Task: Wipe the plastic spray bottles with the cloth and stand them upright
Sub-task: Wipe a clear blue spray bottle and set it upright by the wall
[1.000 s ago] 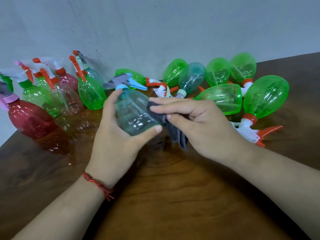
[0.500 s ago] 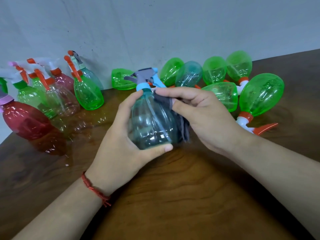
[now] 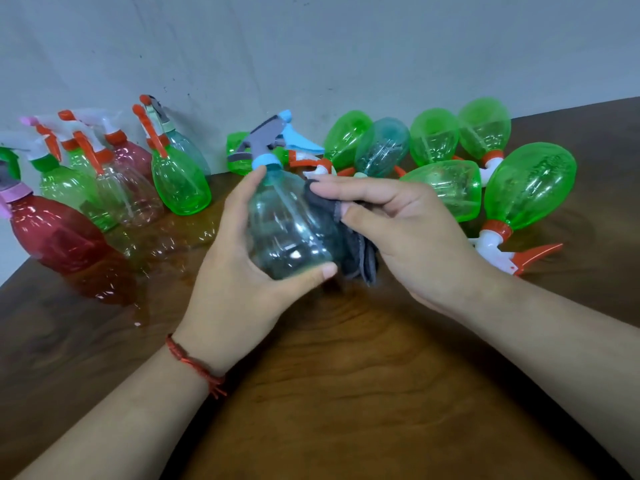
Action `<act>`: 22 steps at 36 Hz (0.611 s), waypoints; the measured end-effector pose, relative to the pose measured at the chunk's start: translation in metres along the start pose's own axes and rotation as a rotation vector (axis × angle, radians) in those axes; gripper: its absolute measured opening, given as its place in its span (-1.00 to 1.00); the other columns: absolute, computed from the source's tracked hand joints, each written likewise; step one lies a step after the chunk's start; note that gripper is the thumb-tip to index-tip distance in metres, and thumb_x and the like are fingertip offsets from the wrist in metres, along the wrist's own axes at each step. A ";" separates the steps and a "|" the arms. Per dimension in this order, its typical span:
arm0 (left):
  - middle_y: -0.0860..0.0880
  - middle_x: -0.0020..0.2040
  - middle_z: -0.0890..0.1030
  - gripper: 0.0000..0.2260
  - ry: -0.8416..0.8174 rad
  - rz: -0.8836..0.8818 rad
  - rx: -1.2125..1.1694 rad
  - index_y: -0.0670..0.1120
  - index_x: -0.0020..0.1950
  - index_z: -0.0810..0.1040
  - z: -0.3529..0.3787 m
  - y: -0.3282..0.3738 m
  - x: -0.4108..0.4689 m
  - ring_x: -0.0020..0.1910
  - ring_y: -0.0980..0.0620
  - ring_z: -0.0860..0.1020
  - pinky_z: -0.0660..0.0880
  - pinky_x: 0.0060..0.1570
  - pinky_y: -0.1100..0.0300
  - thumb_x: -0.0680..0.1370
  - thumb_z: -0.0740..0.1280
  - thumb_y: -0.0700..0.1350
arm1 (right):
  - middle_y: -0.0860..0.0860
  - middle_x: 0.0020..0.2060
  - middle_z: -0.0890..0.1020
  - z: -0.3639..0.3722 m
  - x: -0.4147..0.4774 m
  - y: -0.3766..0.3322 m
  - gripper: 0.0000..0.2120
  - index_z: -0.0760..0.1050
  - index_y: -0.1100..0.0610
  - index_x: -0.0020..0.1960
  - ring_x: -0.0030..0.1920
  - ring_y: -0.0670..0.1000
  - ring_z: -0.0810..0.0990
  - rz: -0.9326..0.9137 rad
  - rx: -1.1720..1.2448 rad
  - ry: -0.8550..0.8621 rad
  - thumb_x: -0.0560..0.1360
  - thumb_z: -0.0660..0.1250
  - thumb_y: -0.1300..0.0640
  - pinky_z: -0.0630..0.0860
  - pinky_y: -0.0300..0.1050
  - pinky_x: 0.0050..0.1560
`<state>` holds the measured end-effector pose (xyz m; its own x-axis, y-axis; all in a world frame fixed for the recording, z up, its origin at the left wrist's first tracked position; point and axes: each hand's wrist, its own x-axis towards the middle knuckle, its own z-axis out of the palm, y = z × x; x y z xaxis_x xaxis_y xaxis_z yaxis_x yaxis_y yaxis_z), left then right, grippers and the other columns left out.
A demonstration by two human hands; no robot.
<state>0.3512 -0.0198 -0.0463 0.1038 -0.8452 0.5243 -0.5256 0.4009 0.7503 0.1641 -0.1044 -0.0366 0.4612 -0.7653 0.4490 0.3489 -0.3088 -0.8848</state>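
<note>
— Where's the bottle?
— Over the wooden table (image 3: 346, 393): left hand (image 3: 239, 282) grips the teal spray bottle (image 3: 291, 233); right hand (image 3: 412, 237) pinches a grey cloth (image 3: 362, 252) against it.
— Risk?
— Slick plastic could slip and topple the upright bottles (image 3: 180, 185) nearby.

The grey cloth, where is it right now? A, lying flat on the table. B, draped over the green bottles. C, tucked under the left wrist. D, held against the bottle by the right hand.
D: the right hand holds the cloth against the side of the bottle, which the left hand grips.
</note>
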 end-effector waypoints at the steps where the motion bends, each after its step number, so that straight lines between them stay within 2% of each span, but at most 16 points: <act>1: 0.05 0.57 0.44 0.04 0.045 -0.018 0.002 0.02 0.69 0.22 -0.001 -0.001 0.001 0.49 0.12 0.51 0.51 0.44 0.14 0.32 0.72 -0.07 | -0.10 0.21 0.73 0.001 -0.001 0.000 -0.63 0.69 0.11 0.21 0.32 -0.16 0.64 -0.008 -0.037 -0.019 0.63 0.30 0.48 0.50 -0.30 0.33; 3: 0.08 0.52 0.48 0.02 0.130 -0.046 0.013 0.02 0.68 0.24 -0.004 -0.002 0.003 0.42 0.22 0.54 0.50 0.40 0.26 0.33 0.71 -0.06 | -0.10 0.25 0.71 0.003 -0.004 0.002 -0.63 0.69 0.12 0.24 0.34 -0.18 0.62 -0.019 -0.130 -0.052 0.62 0.31 0.49 0.48 -0.29 0.39; 6: 0.13 0.48 0.51 0.00 0.202 -0.082 0.025 0.02 0.67 0.25 -0.007 -0.003 0.006 0.36 0.28 0.57 0.52 0.38 0.25 0.33 0.69 -0.02 | -0.07 0.33 0.67 0.004 -0.007 0.006 -0.63 0.70 0.12 0.26 0.40 -0.20 0.56 -0.030 -0.267 -0.080 0.63 0.31 0.46 0.43 -0.10 0.53; 8: 0.14 0.48 0.51 0.01 0.201 -0.093 0.045 0.04 0.67 0.25 -0.007 -0.004 0.005 0.37 0.27 0.57 0.53 0.40 0.21 0.33 0.70 -0.01 | -0.08 0.34 0.67 0.004 -0.008 0.007 -0.63 0.71 0.12 0.27 0.42 -0.19 0.55 -0.036 -0.300 -0.072 0.64 0.30 0.45 0.42 -0.04 0.55; 11: 0.17 0.49 0.48 0.03 0.142 -0.088 0.068 0.04 0.68 0.24 -0.004 -0.003 0.003 0.41 0.24 0.54 0.51 0.43 0.18 0.32 0.71 0.00 | -0.08 0.31 0.69 0.004 -0.008 0.006 -0.62 0.72 0.13 0.25 0.40 -0.20 0.57 -0.048 -0.310 -0.044 0.63 0.28 0.46 0.43 -0.09 0.53; 14: 0.13 0.57 0.41 0.06 0.020 -0.039 0.104 0.06 0.69 0.23 -0.002 -0.003 0.001 0.51 0.08 0.50 0.49 0.48 -0.04 0.33 0.75 0.07 | -0.06 0.29 0.70 0.001 -0.005 0.002 -0.61 0.69 0.11 0.26 0.38 -0.19 0.58 -0.055 -0.241 -0.019 0.64 0.27 0.47 0.44 -0.22 0.47; 16: 0.08 0.60 0.39 0.07 -0.065 -0.015 0.068 0.06 0.70 0.22 0.000 -0.001 -0.002 0.53 -0.01 0.49 0.51 0.46 -0.11 0.32 0.75 0.04 | -0.04 0.26 0.72 0.000 -0.001 -0.001 -0.61 0.67 0.11 0.27 0.36 -0.16 0.61 -0.055 -0.179 0.004 0.64 0.26 0.47 0.46 -0.25 0.43; 19: 0.06 0.60 0.39 0.07 -0.143 0.007 0.004 0.04 0.69 0.22 0.004 0.006 -0.005 0.53 -0.01 0.49 0.55 0.42 -0.01 0.32 0.76 -0.05 | -0.02 0.19 0.75 -0.003 0.001 -0.004 -0.65 0.67 0.17 0.27 0.30 -0.10 0.67 0.000 -0.019 0.049 0.65 0.26 0.47 0.53 -0.23 0.35; 22: 0.03 0.59 0.40 0.07 -0.152 0.031 -0.051 -0.03 0.69 0.21 0.005 0.013 -0.006 0.53 0.06 0.48 0.53 0.42 0.15 0.29 0.71 -0.11 | 0.07 0.20 0.75 -0.003 0.002 -0.007 -0.71 0.66 0.21 0.29 0.30 0.05 0.69 0.079 0.146 0.088 0.67 0.28 0.40 0.57 0.00 0.40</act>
<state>0.3396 -0.0115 -0.0413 -0.0431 -0.8743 0.4834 -0.4829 0.4418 0.7560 0.1603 -0.1061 -0.0301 0.4205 -0.8326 0.3606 0.4322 -0.1657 -0.8864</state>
